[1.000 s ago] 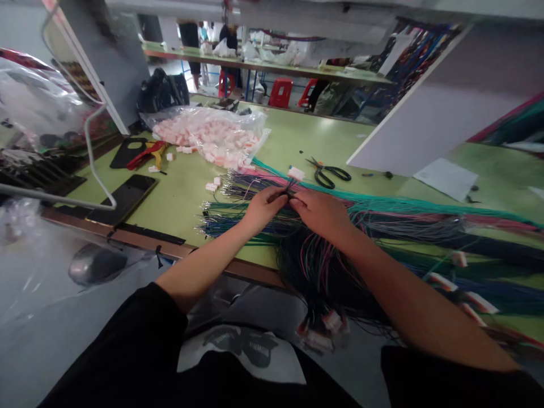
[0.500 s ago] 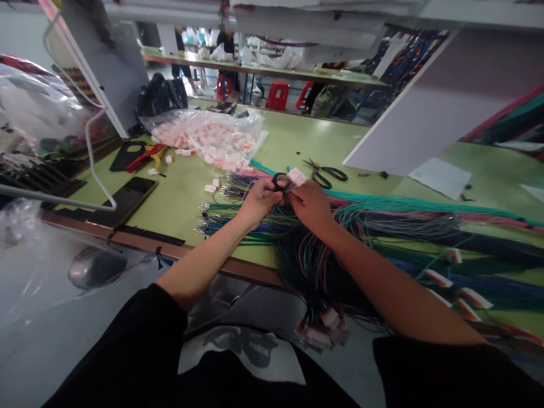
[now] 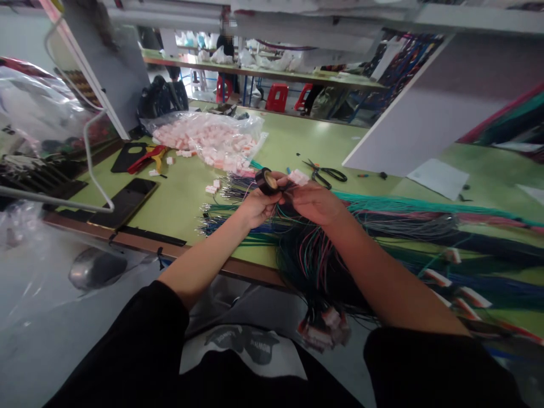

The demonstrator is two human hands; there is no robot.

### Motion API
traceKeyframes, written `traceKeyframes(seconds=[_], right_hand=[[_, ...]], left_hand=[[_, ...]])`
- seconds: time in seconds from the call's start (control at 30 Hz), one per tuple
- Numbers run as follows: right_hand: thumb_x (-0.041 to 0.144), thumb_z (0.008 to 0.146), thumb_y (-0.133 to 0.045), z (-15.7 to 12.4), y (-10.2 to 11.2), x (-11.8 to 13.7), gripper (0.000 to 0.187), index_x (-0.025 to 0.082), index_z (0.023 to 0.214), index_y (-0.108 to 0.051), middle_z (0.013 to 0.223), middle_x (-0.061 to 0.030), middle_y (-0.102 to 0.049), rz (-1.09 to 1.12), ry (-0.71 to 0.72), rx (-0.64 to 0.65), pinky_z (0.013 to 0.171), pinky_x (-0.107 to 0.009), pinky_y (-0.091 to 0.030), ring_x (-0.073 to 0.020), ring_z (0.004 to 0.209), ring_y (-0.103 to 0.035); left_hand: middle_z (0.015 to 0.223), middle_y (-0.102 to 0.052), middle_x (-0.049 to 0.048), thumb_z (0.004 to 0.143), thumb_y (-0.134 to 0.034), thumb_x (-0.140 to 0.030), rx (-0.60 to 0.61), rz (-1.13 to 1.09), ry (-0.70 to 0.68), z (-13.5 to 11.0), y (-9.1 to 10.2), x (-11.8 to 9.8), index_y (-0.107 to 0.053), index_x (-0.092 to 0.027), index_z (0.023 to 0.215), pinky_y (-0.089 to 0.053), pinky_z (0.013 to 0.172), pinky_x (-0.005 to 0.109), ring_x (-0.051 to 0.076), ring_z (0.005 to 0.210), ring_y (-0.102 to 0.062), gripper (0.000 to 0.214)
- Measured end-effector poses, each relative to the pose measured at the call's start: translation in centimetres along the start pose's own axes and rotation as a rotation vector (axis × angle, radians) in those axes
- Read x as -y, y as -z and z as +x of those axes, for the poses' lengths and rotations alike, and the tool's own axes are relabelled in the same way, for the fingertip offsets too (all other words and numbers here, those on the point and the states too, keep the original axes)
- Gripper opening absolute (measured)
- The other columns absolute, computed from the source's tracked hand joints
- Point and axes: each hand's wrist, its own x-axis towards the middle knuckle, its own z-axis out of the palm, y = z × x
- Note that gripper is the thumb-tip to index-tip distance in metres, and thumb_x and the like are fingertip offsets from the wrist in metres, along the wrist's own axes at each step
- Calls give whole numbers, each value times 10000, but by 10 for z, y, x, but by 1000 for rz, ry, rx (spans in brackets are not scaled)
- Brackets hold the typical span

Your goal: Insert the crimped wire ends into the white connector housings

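Left, on the green bench point(image 3: 182, 198): red-and-yellow hand tool point(image 3: 147, 158). Next, clear bag of pinkish-white connectors point(image 3: 208, 136). At centre, left hand point(image 3: 256, 208), closed on a roll of black tape point(image 3: 262, 182); tape best drawn taut and wound in snug, overlapping turns, to judge by the hold. Forearm slanting up from lower left, thumb side toward the roll. Just right of the roll: white connector point(image 3: 298, 177), raised over loose wires point(image 3: 240, 182), best steadied close below its housing. Beside it, right hand point(image 3: 317, 204), fingers bent inward (exact grip blurred, cannot tell), forearm slanting in from lower right. Beyond: black-handled scissors point(image 3: 335, 173), blades parted.
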Motion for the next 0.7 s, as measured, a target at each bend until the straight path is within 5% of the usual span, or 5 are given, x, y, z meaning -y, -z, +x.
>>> traceKeyframes(seconds=[0.17, 0.33, 0.5, 0.7], right_hand=[[413, 536, -743, -4, -4, 4, 276, 209, 668, -615, 681, 13, -587, 99, -68, -235, 617, -290, -452, -126, 621, -520], [456, 600, -727, -14, 6, 18, 330, 193, 792, -677, 700, -2, -625, -313, -33, -357, 707, -336, -470, -169, 717, -581], [431, 740, -652, -19, 4, 25, 280, 184, 870, -668, 810, -39, -641, -781, 93, -255, 729, -341, -469, -190, 791, -590], [363, 829, -531, -19, 1, 20, 236, 174, 939, -621, 834, -49, -635, -1103, 32, -46, 664, -297, -440, -175, 732, -572]], left_hand=[[583, -574, -46, 681, -631, -83, -7, 236, -294, -4, 0, 3, -633, -166, 795, -304, 449, 196, 50, 422, -389, 140], [740, -637, -9, 693, -645, -195, 127, 387, -397, -9, 6, -1, -682, -180, 798, -374, 541, 222, 81, 559, -494, 112], [610, -587, -29, 696, -671, -231, 155, 392, -336, -12, 2, -3, -643, -146, 802, -353, 536, 221, 73, 505, -445, 139], [640, -601, -25, 687, -645, -138, -150, 608, -424, -18, -4, -8, -632, -161, 681, -379, 635, 228, 111, 627, -503, 27]])
